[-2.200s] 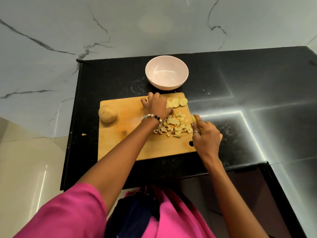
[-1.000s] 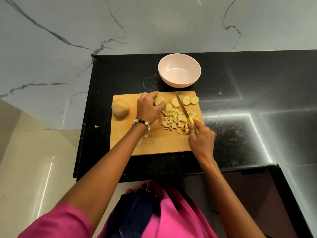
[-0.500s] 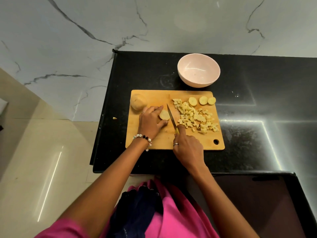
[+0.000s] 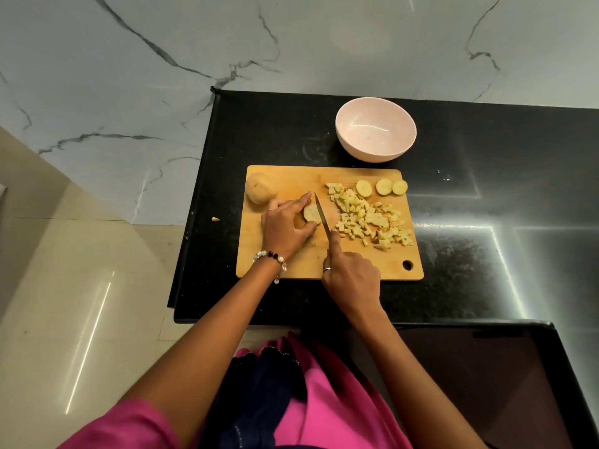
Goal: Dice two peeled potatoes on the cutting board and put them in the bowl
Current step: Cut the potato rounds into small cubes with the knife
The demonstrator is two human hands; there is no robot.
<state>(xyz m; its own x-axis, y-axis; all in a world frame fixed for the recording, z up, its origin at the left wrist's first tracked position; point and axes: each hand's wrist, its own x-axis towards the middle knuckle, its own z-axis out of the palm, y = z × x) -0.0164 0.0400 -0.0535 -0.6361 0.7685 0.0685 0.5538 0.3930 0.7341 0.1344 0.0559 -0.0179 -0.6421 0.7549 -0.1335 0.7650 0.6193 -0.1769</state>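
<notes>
A wooden cutting board point(image 4: 291, 260) lies on the black counter. My left hand point(image 4: 285, 226) holds a potato piece point(image 4: 311, 212) down on the board's left half. My right hand point(image 4: 351, 277) grips a knife point(image 4: 322, 215), its blade right beside that piece, forefinger along the spine. A pile of diced potato point(image 4: 369, 215) covers the board's right half, with three round slices point(image 4: 382, 187) at its far edge. One whole peeled potato point(image 4: 259, 191) sits at the far left corner. The pale pink bowl point(image 4: 376, 129) stands beyond the board, with nothing in it.
The black counter point(image 4: 486, 196) runs to the right; its left edge drops to a tiled floor point(image 4: 81, 270). A small potato scrap point(image 4: 215, 219) lies on the counter left of the board. A dark glass surface point(image 4: 486, 377) sits at the near right.
My left hand took a potato piece from the far edge to the board's left half. My right hand brought the knife from the dice pile over beside it. The camera view shifted.
</notes>
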